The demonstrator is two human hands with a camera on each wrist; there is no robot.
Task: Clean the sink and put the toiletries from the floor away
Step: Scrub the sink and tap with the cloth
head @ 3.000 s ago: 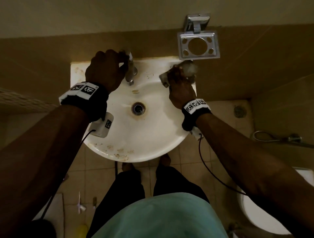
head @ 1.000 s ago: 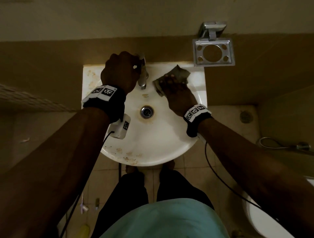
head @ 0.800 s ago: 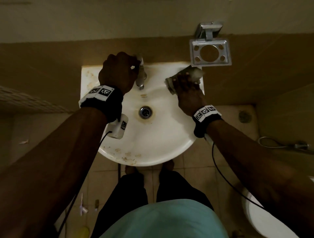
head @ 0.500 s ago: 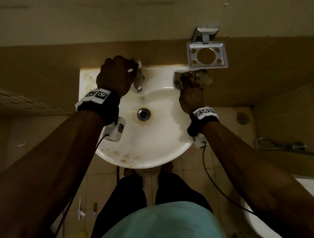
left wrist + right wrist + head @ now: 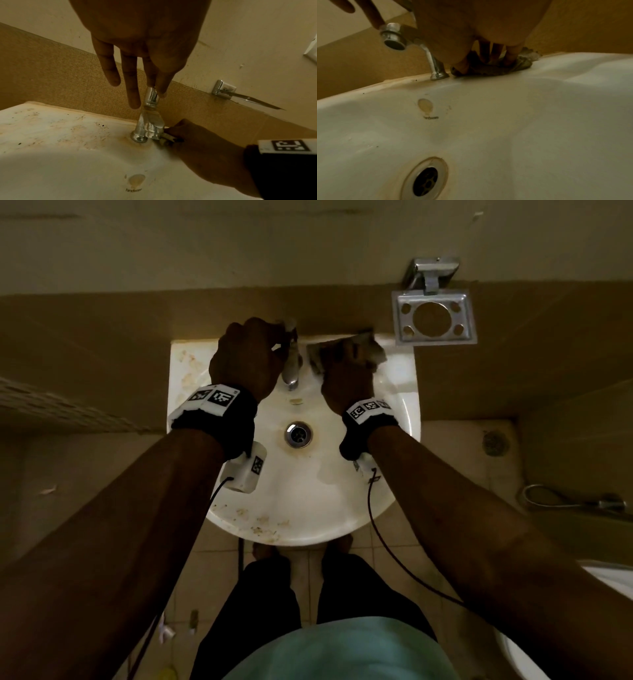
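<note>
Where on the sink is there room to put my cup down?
The white ceramic sink's back-right ledge beside the grey cloth is bare. Its stained back-left ledge is free too. Around the chrome tap it's crowded: left hand, right hand.

White sink (image 5: 301, 494), centre frame: brown stains on left ledge and front rim. Crumpled grey cloth (image 5: 371, 350) lies on back ledge.

Both forearms are bare; each wrist carries a broad black fabric wristband (image 5: 219, 422) topped with a white plate of black square-pattern markers (image 5: 369, 409); a small white boxy camera unit (image 5: 244, 470) hangs under the left band; thin black cables (image 5: 383, 549) trail from both; pale teal shirt (image 5: 339, 652), dark trousers (image 5: 260, 604), bare feet.
</note>
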